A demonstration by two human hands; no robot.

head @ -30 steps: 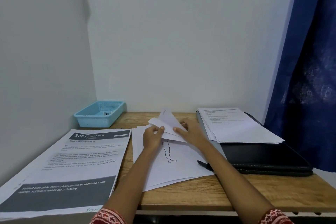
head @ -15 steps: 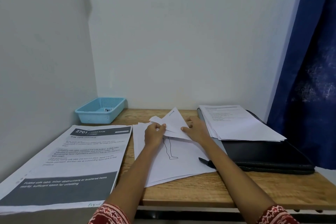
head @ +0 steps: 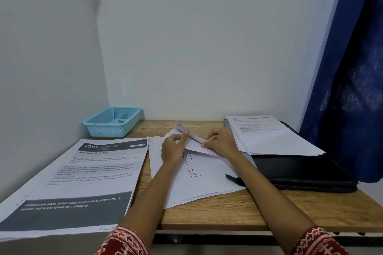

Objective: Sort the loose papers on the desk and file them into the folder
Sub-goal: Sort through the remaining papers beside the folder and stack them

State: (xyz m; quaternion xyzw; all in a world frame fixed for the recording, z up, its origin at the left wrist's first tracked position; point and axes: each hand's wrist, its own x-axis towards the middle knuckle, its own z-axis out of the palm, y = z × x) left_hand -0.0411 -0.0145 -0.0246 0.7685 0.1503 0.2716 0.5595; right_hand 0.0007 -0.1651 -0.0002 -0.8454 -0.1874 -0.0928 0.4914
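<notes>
The sheet [head: 191,141] the two hands are working has tipped up since a moment ago; its far corner now stands nearly on edge where it lay flatter; the left hand [head: 173,149] pinches its near edge with thumb up, the right hand [head: 220,143] pinches the other side with curled fingers; it hangs just above the loose pile [head: 199,184] mid-desk; looks like it is being lifted off to sort; the folder [head: 300,174] waits at the right under a stack [head: 273,141], so filing is yet to come

The hands cover the top of the leg drawing [head: 191,168]. The small thing in the blue basket [head: 113,121] is too tiny to tell.
</notes>
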